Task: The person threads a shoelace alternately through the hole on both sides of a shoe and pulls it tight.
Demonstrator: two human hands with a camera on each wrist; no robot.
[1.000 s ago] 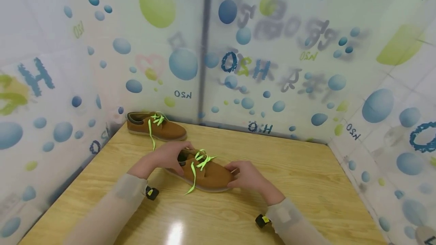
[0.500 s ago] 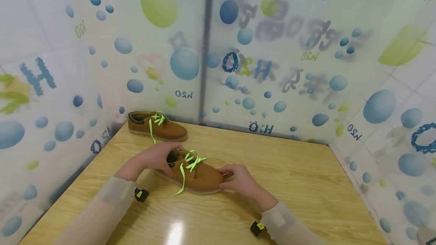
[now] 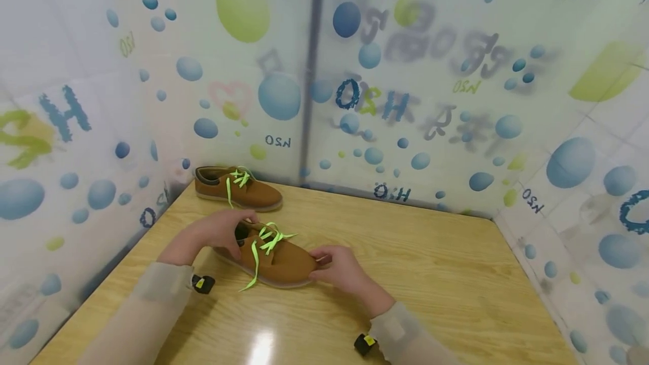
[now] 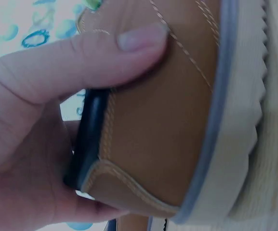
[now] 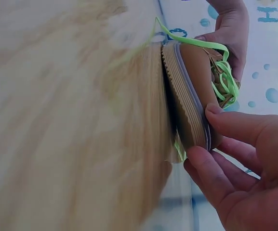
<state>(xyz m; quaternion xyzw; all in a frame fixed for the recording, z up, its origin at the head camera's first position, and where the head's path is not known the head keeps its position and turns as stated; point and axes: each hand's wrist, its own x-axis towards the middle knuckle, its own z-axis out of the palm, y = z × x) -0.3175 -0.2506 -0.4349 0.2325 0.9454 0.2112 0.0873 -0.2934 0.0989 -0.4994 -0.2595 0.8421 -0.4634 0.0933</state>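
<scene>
A brown shoe (image 3: 289, 263) with bright green laces (image 3: 269, 239) is at the table's left-centre, toe pointing right. My left hand (image 3: 218, 234) grips it at the heel end. In the left wrist view the thumb (image 4: 129, 43) lies on the brown side (image 4: 153, 115), and other fingers pass behind the dark collar (image 4: 91, 134). At the toe, my right hand (image 3: 341, 268) pinches the shoe; the right wrist view shows the thumb on the upper and fingers at the sole edge (image 5: 187, 106). A dark gap shows between sole and table there.
A matching brown shoe (image 3: 258, 195) with green laces stands at the back left, toe also to the right. The wooden table (image 3: 405, 252) meets a patterned curtain (image 3: 431, 173) at the back and sides.
Both hands have moved to the left with the shoe between them, and it now lies closer below the other shoe. The back shoe stays in place; the head view has shifted slightly.
</scene>
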